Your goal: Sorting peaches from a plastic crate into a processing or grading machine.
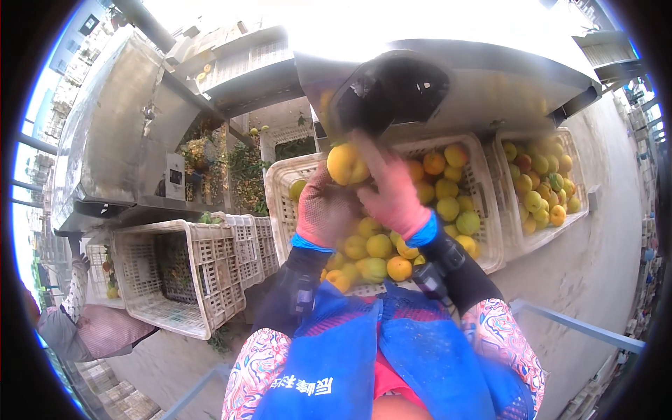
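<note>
My left hand (326, 208), in a pink glove with a blue cuff, is closed round a yellow peach (347, 164). Close by on the right, my right hand (396, 193) wears a matching glove and has its fingers stretched out beside the fruit. Motion blurs those fingertips, so contact with the peach is unclear. Both hands are above a white plastic crate (494, 241) holding many peaches (379, 246), yellow, orange and greenish. The gloves and sleeves hide part of the crate's contents.
Another peach-filled crate (581, 168) stands on the right. A metal machine with a dark opening (392, 87) rises beyond the crates. At left are an empty white crate (210, 280) and a stack behind it. Another person (91, 329) is at far left, and a blue rail (581, 325) lies right.
</note>
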`<state>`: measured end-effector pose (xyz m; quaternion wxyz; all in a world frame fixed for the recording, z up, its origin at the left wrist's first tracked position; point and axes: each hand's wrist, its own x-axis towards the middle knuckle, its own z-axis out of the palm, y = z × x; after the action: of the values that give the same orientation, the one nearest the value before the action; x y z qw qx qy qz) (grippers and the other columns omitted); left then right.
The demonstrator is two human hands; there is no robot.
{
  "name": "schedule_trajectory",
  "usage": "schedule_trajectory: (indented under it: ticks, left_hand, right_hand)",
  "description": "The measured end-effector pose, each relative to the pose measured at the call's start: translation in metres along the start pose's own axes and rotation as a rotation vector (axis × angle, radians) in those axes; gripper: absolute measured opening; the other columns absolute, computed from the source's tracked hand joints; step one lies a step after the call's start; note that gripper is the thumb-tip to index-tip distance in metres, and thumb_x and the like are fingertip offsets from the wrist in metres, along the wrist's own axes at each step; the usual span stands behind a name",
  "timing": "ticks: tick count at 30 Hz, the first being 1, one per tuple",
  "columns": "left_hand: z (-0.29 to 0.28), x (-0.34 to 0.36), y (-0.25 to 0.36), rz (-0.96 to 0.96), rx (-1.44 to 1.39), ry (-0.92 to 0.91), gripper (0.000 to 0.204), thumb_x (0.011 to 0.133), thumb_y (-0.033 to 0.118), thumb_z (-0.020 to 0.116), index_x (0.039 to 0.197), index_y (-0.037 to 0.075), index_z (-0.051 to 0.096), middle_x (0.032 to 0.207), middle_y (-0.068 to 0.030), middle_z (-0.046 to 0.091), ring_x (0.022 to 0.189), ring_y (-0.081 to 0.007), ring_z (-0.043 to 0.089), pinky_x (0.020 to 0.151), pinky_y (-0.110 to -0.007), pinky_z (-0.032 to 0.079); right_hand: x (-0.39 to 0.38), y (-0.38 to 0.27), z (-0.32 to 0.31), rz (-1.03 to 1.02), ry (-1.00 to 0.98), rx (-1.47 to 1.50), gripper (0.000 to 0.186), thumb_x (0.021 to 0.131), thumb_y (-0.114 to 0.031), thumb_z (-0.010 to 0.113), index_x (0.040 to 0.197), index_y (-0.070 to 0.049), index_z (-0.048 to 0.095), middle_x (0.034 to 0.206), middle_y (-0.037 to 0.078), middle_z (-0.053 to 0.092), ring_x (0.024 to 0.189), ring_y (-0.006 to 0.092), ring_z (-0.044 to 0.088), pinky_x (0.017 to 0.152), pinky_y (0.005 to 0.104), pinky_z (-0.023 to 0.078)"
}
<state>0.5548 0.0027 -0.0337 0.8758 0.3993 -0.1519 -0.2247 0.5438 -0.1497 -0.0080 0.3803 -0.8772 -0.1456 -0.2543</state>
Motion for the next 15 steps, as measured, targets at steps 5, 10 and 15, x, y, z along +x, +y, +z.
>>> schedule_trajectory:
  ticks: [5,10,15]
  left_hand:
    - [-0.001,0.013,-0.025,0.04,-0.097,-0.067,0.053,0.104,0.024,0.049,0.152,0.004,0.037,0.144,-0.0152,0.051,0.128,-0.027,0.053,0.109,-0.044,0.043]
    - [-0.023,0.018,-0.037,-0.201,-0.521,0.213,0.037,0.101,0.018,0.054,0.134,0.001,0.056,0.127,-0.0101,0.064,0.121,-0.0245,0.059,0.102,-0.039,0.047]
    - [-0.103,-0.01,-0.102,-0.324,0.962,0.33,0.045,0.096,0.034,0.06,0.133,0.008,0.059,0.136,-0.0134,0.058,0.128,-0.0291,0.053,0.105,-0.047,0.043]
  right_hand:
    - [-0.004,-0.004,0.0,0.174,0.15,-0.012,0.09,0.069,-0.029,0.085,0.143,0.003,0.045,0.129,0.027,0.058,0.116,0.0444,0.057,0.1,0.0489,0.046]
    - [0.011,0.035,0.006,0.13,0.158,-0.313,0.087,0.068,-0.032,0.088,0.138,0.004,0.051,0.13,0.023,0.061,0.116,0.0435,0.058,0.105,0.046,0.045]
    - [0.07,0.095,0.015,0.179,-0.116,-0.691,0.054,0.076,-0.031,0.082,0.121,-0.005,0.066,0.114,0.014,0.067,0.098,0.0349,0.065,0.086,0.0459,0.052]
